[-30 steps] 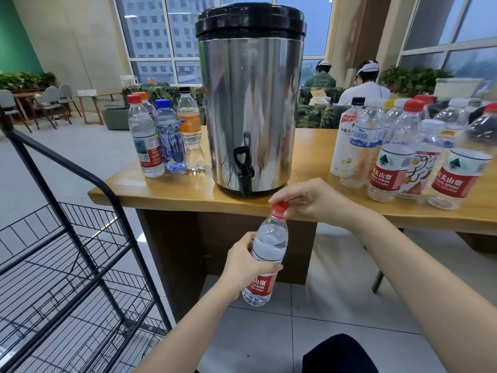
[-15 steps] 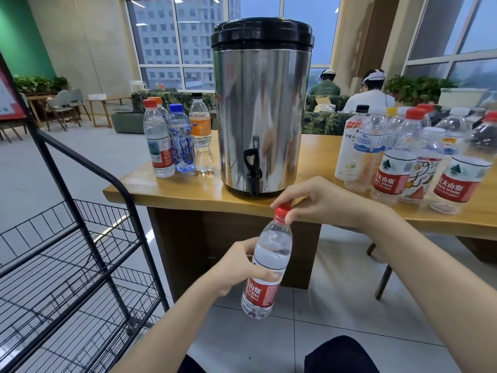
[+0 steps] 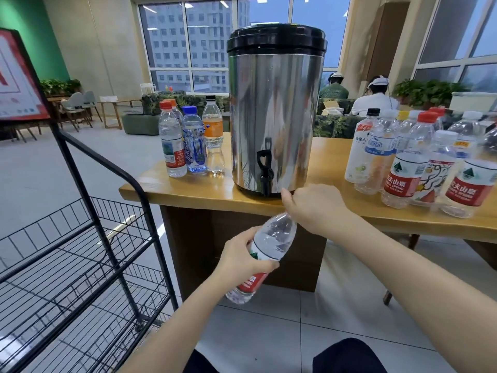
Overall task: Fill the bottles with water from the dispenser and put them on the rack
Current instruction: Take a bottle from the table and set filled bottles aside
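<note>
Clear plastic with a red label, the bottle [image 3: 271,246] hangs tilted in my grip below the edge of the wooden table [image 3: 188,191], its top leaning up and to the right and its base pointing down toward the tiled floor. My left hand [image 3: 242,258] wraps its middle, with fingers and thumb curled round the body just above the label. My right hand [image 3: 314,208] is closed over the neck, fingers curled down round the top, so the cap is hidden and I cannot tell whether it is on. How full the bottle is I cannot tell either. The steel dispenser [image 3: 274,117] with its black lid stands on the table right in front of me. Its black tap [image 3: 265,170] juts out over the table's front edge, just up and left of my right knuckles. The bottle's top sits lower than the spout and to its right. A small cluster of capped bottles [image 3: 185,141] stands upright on the table left of the dispenser. A larger crowd of bottles [image 3: 419,162] stands to its right. The black wire rack [image 3: 80,251] stands on the floor at my left, beside the table's end.
</note>
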Available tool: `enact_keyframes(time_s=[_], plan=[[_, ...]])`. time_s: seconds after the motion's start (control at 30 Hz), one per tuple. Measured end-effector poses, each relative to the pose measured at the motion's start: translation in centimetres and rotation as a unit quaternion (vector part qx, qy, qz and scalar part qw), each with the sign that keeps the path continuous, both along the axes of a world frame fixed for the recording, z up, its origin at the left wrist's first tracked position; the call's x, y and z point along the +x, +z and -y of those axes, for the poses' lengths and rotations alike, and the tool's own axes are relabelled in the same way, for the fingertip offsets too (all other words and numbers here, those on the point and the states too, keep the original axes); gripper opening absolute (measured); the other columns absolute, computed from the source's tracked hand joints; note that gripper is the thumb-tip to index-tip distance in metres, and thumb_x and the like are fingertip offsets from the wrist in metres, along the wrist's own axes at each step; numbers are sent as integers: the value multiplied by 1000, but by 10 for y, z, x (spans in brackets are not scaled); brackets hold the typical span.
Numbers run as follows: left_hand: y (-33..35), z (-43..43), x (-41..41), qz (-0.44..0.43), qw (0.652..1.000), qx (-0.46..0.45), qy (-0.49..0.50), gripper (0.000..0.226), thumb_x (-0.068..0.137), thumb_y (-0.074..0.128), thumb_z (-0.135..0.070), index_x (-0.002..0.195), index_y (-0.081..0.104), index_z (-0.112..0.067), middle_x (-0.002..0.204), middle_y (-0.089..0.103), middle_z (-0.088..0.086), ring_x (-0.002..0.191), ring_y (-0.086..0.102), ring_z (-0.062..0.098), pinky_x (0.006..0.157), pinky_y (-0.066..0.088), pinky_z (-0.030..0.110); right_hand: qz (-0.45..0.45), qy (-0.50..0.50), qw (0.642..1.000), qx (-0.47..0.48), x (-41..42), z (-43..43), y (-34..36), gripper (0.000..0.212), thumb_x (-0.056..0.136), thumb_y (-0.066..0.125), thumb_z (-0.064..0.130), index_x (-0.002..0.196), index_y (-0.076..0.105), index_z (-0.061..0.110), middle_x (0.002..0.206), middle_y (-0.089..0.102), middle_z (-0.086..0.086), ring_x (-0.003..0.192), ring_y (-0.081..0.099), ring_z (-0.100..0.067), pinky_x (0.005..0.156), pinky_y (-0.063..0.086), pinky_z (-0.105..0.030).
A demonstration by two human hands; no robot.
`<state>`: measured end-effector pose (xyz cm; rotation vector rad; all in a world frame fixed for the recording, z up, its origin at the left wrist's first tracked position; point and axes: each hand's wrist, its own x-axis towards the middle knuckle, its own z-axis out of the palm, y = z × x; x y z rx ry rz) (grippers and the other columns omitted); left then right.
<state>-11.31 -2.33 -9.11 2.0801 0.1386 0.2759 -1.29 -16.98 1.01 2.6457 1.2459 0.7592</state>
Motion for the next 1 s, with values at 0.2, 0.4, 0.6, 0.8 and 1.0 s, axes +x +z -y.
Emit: enact_keyframes(time_s=[0.2, 0.4, 0.6, 0.8, 1.0], plan=[[8, -35, -16, -24, 994, -87, -64, 59, 74, 84, -18, 116, 54, -45, 106, 69, -16, 99, 65, 0, 73, 49, 13, 39, 160, 979, 122, -3, -27, -3, 67, 99, 12, 54, 51, 45, 20, 45, 40, 7, 37, 38, -9, 41, 15, -21], [2, -44, -17, 82, 987, -55, 125, 68, 69, 88, -28, 126, 51, -40, 107, 61, -24, 99, 57, -3, 82, 45, 15, 22, 28, 987, 157, -16, -78, 3, 48, 97, 20, 39, 85, 61, 18, 62, 51, 0, 53, 48, -18, 44, 28, -25], [38, -99, -3, 141, 962, -127, 196, 62, 66, 88, -25, 119, 57, -33, 108, 66, -14, 98, 60, 2, 78, 45, 22, -292, 112, 899, 305, -19, -121, 5, 64, 90, 16, 71, 86, 52, 19, 79, 62, -1, 70, 59, -18, 61, 46, -37], [94, -183, 52, 200, 929, -137, 281, 56, 68, 87, -26, 116, 58, -25, 109, 68, -3, 102, 66, 20, 89, 54, 41, -387, 107, 872, 281, 9, -161, -29, 44, 97, 34, 59, 112, 50, 22, 101, 62, 3, 88, 62, -17, 78, 54, -42], [87, -214, 114, 202, 909, -168, 325, 76, 70, 88, -27, 131, 44, -17, 124, 59, 3, 112, 60, 23, 94, 51, 40, -408, 83, 848, 329, 43, -233, -48, 61, 92, 64, 34, 142, 34, 17, 141, 44, -3, 130, 43, -20, 108, 39, -38]])
